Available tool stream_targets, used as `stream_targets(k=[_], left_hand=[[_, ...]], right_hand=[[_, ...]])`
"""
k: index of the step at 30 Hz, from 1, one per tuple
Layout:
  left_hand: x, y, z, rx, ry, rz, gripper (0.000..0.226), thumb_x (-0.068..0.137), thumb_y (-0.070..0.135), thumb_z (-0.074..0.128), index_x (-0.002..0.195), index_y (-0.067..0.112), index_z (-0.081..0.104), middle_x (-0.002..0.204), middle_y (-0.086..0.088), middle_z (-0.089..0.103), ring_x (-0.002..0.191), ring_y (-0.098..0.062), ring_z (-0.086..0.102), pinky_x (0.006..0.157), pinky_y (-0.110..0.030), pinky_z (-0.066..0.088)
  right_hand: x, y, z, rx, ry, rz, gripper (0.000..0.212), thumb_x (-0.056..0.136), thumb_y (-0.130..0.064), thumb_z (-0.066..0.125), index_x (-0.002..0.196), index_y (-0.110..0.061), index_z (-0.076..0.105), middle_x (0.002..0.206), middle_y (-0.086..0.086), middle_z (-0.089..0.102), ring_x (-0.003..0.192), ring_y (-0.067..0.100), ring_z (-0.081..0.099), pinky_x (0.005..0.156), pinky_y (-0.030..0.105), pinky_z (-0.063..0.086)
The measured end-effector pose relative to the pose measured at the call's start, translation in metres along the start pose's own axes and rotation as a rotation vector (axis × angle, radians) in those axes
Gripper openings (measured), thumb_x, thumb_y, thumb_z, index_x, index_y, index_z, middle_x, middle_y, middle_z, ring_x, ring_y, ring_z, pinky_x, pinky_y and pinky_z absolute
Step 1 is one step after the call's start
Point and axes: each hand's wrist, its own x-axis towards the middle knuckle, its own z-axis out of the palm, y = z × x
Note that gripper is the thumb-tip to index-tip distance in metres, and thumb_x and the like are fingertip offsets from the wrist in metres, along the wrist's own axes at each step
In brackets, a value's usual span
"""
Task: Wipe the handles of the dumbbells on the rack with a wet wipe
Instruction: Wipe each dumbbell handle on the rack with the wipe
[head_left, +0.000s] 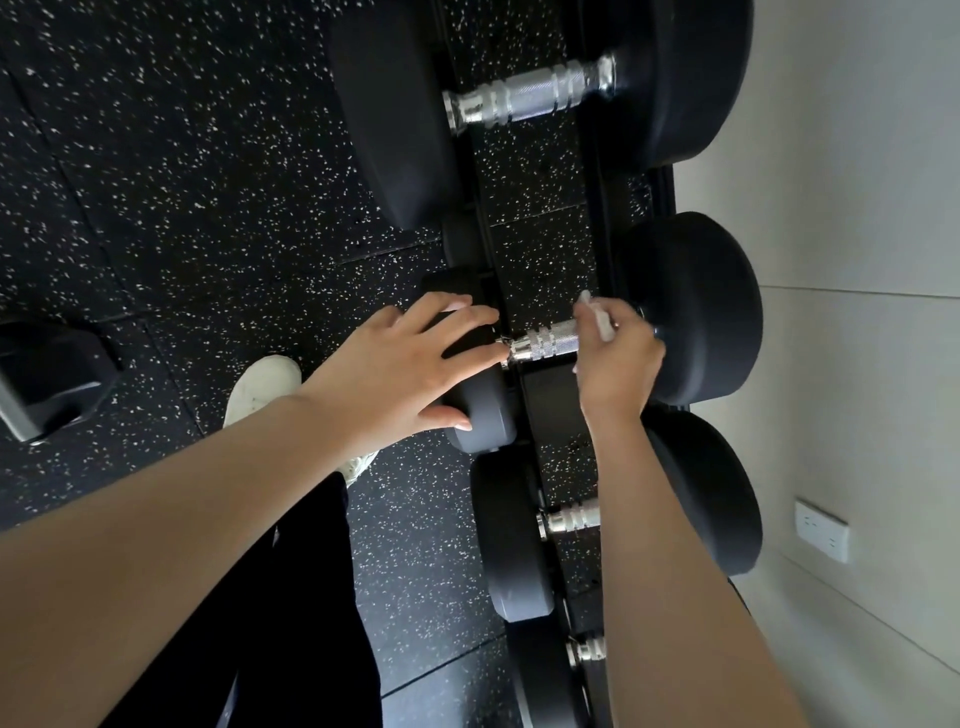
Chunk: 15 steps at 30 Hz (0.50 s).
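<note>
Several black dumbbells with chrome handles lie on a black rack (608, 218) along the wall. My left hand (410, 364) rests with spread, straight fingers on the near black weight (483, 415) of the middle dumbbell. My right hand (618, 358) is wrapped round the far end of that dumbbell's chrome handle (545, 340), gripping a white wet wipe (597, 317) against it. A corner of the wipe sticks up above my fingers. The near half of the handle is bare.
A larger dumbbell (530, 93) lies above on the rack, with further dumbbells (571, 519) below. Black speckled rubber floor (182, 182) spreads to the left. A white shoe (260, 389) and a dark trouser leg stand there. A wall socket (821, 530) sits at the right.
</note>
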Motion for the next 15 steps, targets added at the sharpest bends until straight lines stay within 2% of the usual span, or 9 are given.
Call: stream_targets(k=[3, 8, 10, 12, 15], left_hand=[[0.0, -0.001, 0.001, -0.011, 0.005, 0.003, 0.067, 0.074, 0.053, 0.058, 0.133, 0.023, 0.049, 0.14, -0.006, 0.043, 0.125, -0.031, 0.041, 0.075, -0.045, 0.052], [0.0, -0.001, 0.001, -0.021, 0.006, 0.006, 0.068, 0.073, 0.052, 0.063, 0.133, 0.022, 0.05, 0.141, -0.006, 0.043, 0.125, -0.03, 0.04, 0.076, -0.046, 0.052], [0.0, 0.0, 0.0, -0.018, 0.007, 0.004, 0.069, 0.072, 0.052, 0.065, 0.132, 0.022, 0.05, 0.14, -0.006, 0.043, 0.125, -0.03, 0.04, 0.076, -0.046, 0.053], [0.0, 0.0, -0.001, -0.013, 0.005, 0.006, 0.069, 0.072, 0.053, 0.065, 0.132, 0.022, 0.051, 0.14, -0.006, 0.044, 0.125, -0.03, 0.04, 0.076, -0.045, 0.053], [0.0, 0.001, -0.002, -0.004, -0.004, 0.001, 0.07, 0.071, 0.053, 0.068, 0.132, 0.022, 0.051, 0.14, -0.006, 0.044, 0.124, -0.03, 0.04, 0.075, -0.045, 0.053]], right_hand=[[0.003, 0.003, -0.004, 0.047, 0.095, 0.013, 0.023, 0.089, -0.032, 0.06, 0.103, -0.017, 0.069, 0.086, 0.01, 0.071, 0.078, 0.024, 0.065, 0.064, 0.023, 0.044], [-0.005, 0.002, 0.003, 0.207, 0.266, 0.094, 0.024, 0.089, -0.033, 0.06, 0.101, -0.016, 0.07, 0.086, 0.004, 0.073, 0.079, 0.018, 0.067, 0.072, 0.027, 0.054], [-0.009, 0.0, 0.004, 0.227, 0.303, 0.118, 0.02, 0.089, -0.031, 0.06, 0.099, -0.015, 0.069, 0.087, 0.004, 0.072, 0.078, 0.019, 0.066, 0.066, 0.027, 0.051], [-0.014, -0.001, 0.004, 0.152, 0.32, 0.128, 0.02, 0.09, -0.033, 0.058, 0.097, -0.016, 0.066, 0.084, 0.005, 0.071, 0.074, 0.022, 0.064, 0.057, 0.026, 0.041], [-0.021, 0.003, 0.003, 0.052, 0.318, 0.105, 0.024, 0.092, -0.036, 0.055, 0.097, -0.014, 0.062, 0.077, 0.007, 0.069, 0.068, 0.026, 0.063, 0.052, 0.021, 0.03]])
